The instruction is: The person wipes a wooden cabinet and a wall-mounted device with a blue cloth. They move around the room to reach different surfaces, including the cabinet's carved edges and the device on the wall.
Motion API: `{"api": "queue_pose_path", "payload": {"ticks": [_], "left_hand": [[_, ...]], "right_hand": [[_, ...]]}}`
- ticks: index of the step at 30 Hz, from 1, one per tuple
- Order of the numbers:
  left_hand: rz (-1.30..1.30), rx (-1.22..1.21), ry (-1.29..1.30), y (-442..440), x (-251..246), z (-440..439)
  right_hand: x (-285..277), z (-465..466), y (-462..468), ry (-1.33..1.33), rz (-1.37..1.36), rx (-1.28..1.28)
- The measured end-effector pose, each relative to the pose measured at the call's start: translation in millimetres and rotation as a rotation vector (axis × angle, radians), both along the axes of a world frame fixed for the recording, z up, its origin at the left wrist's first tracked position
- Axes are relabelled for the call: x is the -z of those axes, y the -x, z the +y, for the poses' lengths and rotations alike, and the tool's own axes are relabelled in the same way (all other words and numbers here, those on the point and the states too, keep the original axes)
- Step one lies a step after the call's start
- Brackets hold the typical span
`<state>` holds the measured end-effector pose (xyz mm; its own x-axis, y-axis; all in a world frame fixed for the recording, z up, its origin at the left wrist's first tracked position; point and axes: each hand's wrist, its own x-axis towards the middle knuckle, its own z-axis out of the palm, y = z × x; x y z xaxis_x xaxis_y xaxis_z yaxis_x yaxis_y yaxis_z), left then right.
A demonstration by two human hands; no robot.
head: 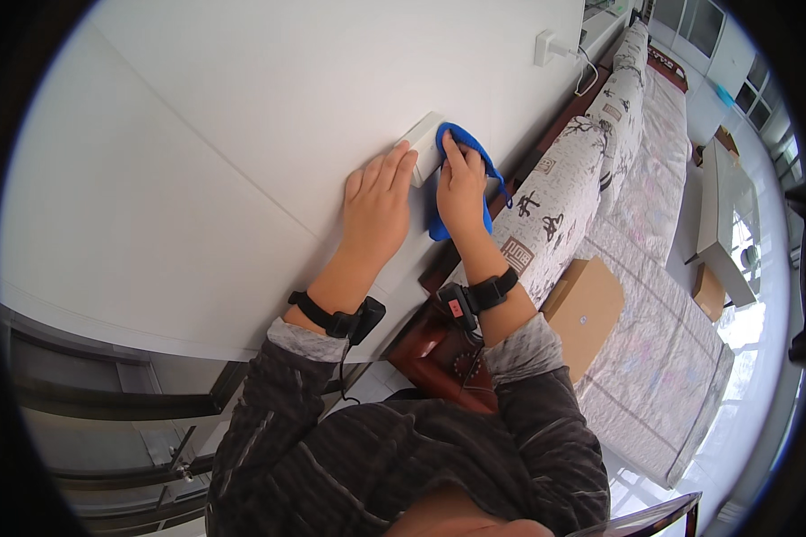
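A white wall-mounted switch or socket box (424,144) stands out from the white wall. My left hand (381,201) lies against the wall with its fingertips on the left side of the box, holding nothing. My right hand (462,184) grips a blue cloth (473,142) at the right side of the box. Part of the cloth hangs below the palm, and a small loop trails off its right end. Both wrists wear black straps with small devices.
At the right, a long wooden sofa (436,342) with patterned covers (544,194) runs along the wall. A cardboard box (588,315) sits on its seat. Higher up, a wall socket (545,48) holds a plugged-in charger. A metal-framed door (121,403) is at lower left.
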<state>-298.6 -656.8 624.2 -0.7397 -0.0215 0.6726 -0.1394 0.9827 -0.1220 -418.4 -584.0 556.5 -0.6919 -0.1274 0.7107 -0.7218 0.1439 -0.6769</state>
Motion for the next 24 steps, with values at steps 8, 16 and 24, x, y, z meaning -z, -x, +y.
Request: {"api": "queue_pose_path", "payload": {"ticks": [8, 16, 24], "left_hand": [[0.099, -0.035, 0.035, 0.7, 6.8, 1.2], [0.129, -0.098, 0.161, 1.0, 18.6, 1.0], [0.134, -0.125, 0.074, -0.7, 14.2, 0.5]], "right_hand": [[-15.8, 9.7, -13.2, -0.191, 0.115, -0.010], [-53.6, 25.4, 17.8, -0.400, 0.428, -0.044], [-71.3, 19.5, 20.2, -0.475, 0.360, -0.011]]}}
